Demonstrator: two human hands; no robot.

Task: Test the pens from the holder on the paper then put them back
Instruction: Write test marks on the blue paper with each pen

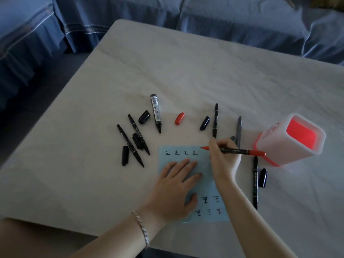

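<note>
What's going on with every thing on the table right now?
Paper: flat, pressed by left hand, marks on it.
Red pen: uncapped, held by right hand, tip at paper's top edge.
Red cap: off, lying on table.
Black pens: uncapped, lying on table.
Black caps: off, loose.
Holder: upright, no pens showing inside.

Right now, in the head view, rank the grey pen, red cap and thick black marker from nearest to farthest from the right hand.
1. Grey pen, just beyond the right hand, which holds the red pen.
2. Red cap, farther back and left.
3. Thick black marker, left again, past the cap.
</note>
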